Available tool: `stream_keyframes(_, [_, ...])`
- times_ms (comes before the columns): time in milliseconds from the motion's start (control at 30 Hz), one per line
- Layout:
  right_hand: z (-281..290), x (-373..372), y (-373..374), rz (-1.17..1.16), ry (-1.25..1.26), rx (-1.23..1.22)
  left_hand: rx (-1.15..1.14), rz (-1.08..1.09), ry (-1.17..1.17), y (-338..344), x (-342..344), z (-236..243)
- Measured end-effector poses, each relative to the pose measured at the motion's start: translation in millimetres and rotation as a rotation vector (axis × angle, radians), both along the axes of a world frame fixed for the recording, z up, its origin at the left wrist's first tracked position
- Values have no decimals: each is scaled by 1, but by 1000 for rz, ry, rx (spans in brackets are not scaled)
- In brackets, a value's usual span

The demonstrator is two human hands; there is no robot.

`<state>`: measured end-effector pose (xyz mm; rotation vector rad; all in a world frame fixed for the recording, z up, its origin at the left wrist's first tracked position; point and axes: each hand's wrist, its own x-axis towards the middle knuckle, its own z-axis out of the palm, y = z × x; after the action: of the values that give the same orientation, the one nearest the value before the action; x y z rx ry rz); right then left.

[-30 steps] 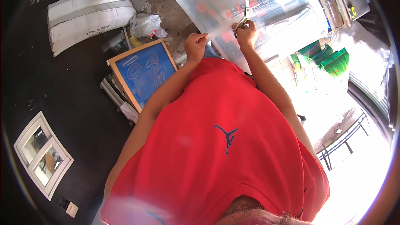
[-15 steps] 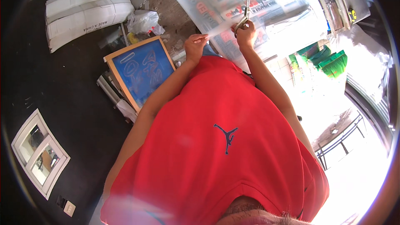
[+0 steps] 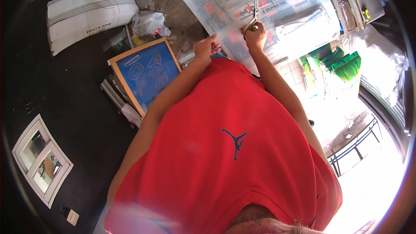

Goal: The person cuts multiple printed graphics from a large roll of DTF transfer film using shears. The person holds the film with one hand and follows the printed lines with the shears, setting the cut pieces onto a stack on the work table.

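Note:
A pair of metal scissors [image 3: 255, 12] is gripped in my right hand [image 3: 257, 39], fingers curled round the handles and blades pointing away from me. The blades look closed together. Beneath them lies a large translucent sheet [image 3: 225, 6], with red and dark printing showing on or through it. At the sheet's near left edge is my left hand [image 3: 205, 48], its fingers apart and nothing visible in them. Whether its fingertips touch the sheet I cannot tell. A paler rectangular piece [image 3: 307, 28] lies at the right side of the sheet.
Left of my arm leans a wood-framed blue board [image 3: 151, 73]. Beyond it are long white cartons [image 3: 93, 15] and a plastic bag [image 3: 148, 22]. A yellow tape measure [image 3: 366, 15] lies far right, near green bags [image 3: 344, 65]. A metal-framed table [image 3: 353, 143] stands at right.
My left hand has let go of the sheet's near edge, and its pinched fingers have spread. My right hand has barely moved, with the scissors tilting slightly left.

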<state>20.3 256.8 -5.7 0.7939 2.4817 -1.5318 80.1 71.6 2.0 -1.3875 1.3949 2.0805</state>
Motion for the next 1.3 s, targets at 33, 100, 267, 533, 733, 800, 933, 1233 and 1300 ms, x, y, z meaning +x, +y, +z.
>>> stream_keyframes(33, [2,0,-1,1,1,-1,-1,1,1,0,1,-2])
stream_keyframes(100, [6,0,-2,-23,-7,-42,21,44,0,-1,2,-7])
stream_keyframes(267, [7,3,-4,1,56,83,64,81,21,-7,4,-20])
stream_keyframes(533, [-4,6,-9,-112,89,-321,98,85,-68,-10,-2,-24])
stream_keyframes(733, [3,5,-10,-195,80,-371,105,59,-3,-12,2,-25])
stream_keyframes(800, [-1,5,-7,-134,93,-302,113,50,9,-12,2,-24])
stream_keyframes(933, [-16,5,-6,-76,155,-274,120,-20,22,-16,5,-26])
stream_keyframes(1233, [3,-1,-11,-47,54,-248,-175,-31,181,-11,-4,-1])
stream_keyframes(1300, [6,-2,-10,-76,39,-283,-297,30,458,-7,-12,10])
